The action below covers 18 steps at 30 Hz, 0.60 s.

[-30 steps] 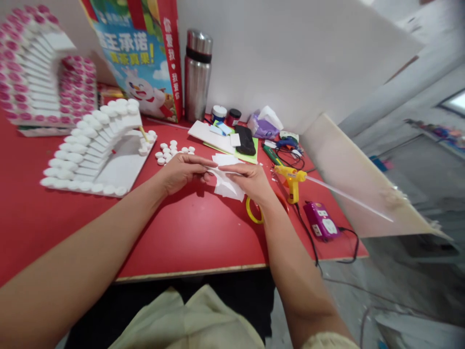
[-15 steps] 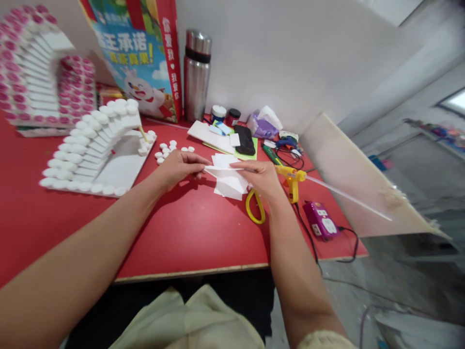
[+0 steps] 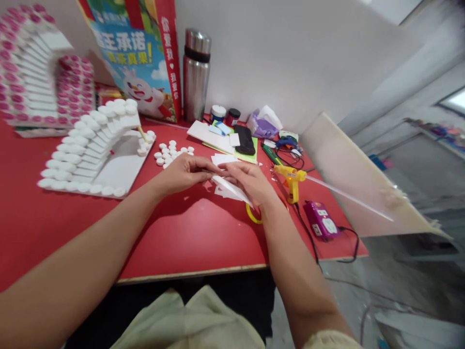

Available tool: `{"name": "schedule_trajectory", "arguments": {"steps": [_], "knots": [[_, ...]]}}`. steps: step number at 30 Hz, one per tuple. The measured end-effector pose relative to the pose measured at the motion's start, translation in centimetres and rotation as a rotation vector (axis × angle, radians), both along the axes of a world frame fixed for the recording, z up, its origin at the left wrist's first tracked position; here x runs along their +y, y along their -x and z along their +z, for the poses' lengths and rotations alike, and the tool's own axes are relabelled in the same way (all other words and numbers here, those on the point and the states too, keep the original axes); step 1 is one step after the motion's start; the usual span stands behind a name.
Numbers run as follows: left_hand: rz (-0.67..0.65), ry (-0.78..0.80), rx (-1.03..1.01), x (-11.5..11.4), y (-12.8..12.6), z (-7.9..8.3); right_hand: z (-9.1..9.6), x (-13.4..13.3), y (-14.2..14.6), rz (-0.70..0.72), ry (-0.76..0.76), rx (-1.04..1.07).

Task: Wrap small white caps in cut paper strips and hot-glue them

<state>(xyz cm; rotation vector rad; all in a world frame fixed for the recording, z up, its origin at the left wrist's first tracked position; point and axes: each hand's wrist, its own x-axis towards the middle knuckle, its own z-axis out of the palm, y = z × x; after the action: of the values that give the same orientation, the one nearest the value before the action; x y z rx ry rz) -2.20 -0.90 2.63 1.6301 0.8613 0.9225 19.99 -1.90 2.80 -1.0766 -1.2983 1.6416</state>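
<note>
Between my two hands is a folded strip of white paper [image 3: 232,188], slanting down to the right. My left hand [image 3: 185,173] pinches its left end between thumb and fingers. My right hand [image 3: 249,180] lies over the far side of the strip, its fingers meeting the left fingertips and partly hiding the paper. Under the hands, more white paper sheets [image 3: 222,159] rest on the table. Close below my right wrist shows the yellow handle of the scissors [image 3: 253,214], mostly covered. Small white round pieces [image 3: 170,151] lie in a cluster beyond my left hand.
A yellow glue gun [image 3: 291,182] with a long clear stick stands right, near a purple power socket [image 3: 321,221]. A white stair-shaped model [image 3: 87,152] sits left. Behind are a steel flask [image 3: 196,77], a phone-like black item [image 3: 244,139] and a tissue pack [image 3: 264,123].
My hands have come together, the right one moving left and turning over the paper. The paper, level before, now tilts down to the right. More of the scissors is covered.
</note>
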Motion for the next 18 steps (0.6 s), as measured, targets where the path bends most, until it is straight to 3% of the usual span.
{"name": "schedule_trajectory", "arguments": {"steps": [4, 10, 18], "knots": [[0.028, 0.005, -0.035, 0.0, -0.2, -0.3, 0.3, -0.8, 0.9, 0.133, 0.105, -0.025], [0.089, 0.032, -0.063, 0.3, -0.2, -0.7, 0.5, -0.7, 0.6, 0.106, 0.209, -0.004], [0.062, 0.069, -0.104, 0.1, -0.6, -1.1, 0.8, -0.9, 0.8, 0.091, 0.230, -0.015]]}}
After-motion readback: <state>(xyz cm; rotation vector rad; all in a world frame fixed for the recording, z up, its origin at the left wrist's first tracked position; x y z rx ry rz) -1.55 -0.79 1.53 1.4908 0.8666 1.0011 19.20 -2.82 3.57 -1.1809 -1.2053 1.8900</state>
